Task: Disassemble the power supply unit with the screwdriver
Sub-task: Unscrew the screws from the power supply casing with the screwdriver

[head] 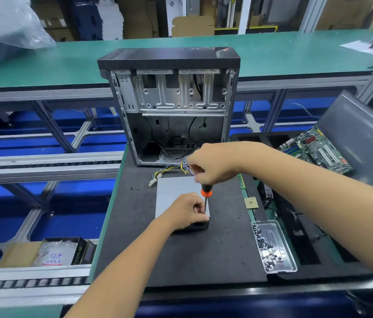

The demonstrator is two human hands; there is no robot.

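Note:
The grey metal power supply unit [173, 191] lies flat on the dark mat [204, 253], its coloured cable bundle [169, 169] trailing toward the case. My right hand [213, 165] grips the top of the black and orange screwdriver [206, 191], which stands upright with its tip at the unit's near right corner. My left hand [186, 211] rests on that near corner, fingers curled beside the screwdriver shaft, pinching at it.
An open, emptied computer case [171, 104] stands behind the unit. A clear tray of screws [272, 246] sits to the right, near a CPU chip [251, 202]. A motherboard [316, 149] lies in the black tray at right. Two loose screws [134, 188] lie left of the unit.

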